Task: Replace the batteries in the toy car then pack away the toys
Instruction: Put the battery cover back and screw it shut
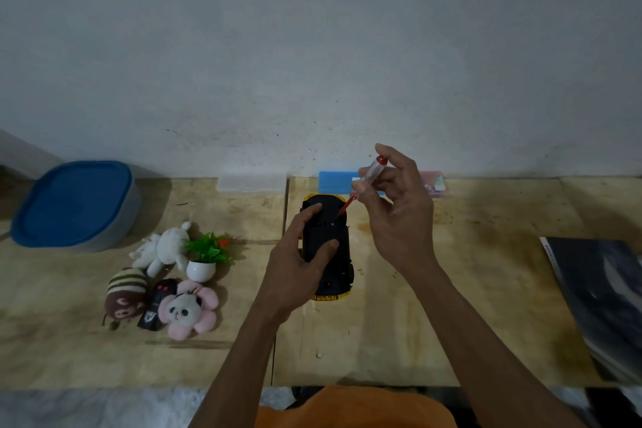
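Note:
A yellow toy car (338,255) lies upside down on the wooden table (399,323), its black underside facing up. My left hand (298,264) grips its left side, with fingers laid across the underside. My right hand (396,205) holds a small screwdriver (364,184) with a clear handle and red cap. Its red shaft slants down to the underside near the far end of the car. Left of the car lie a white plush (163,248), a striped brown plush (125,292), a pink panda plush (189,311) and a black remote (158,302).
A blue-lidded container (76,203) stands at the far left. A small potted plastic plant (205,259) sits among the plushes. Clear (252,181), blue (337,182) and pink (436,184) boxes line the wall. A dark book (604,302) lies at the right edge.

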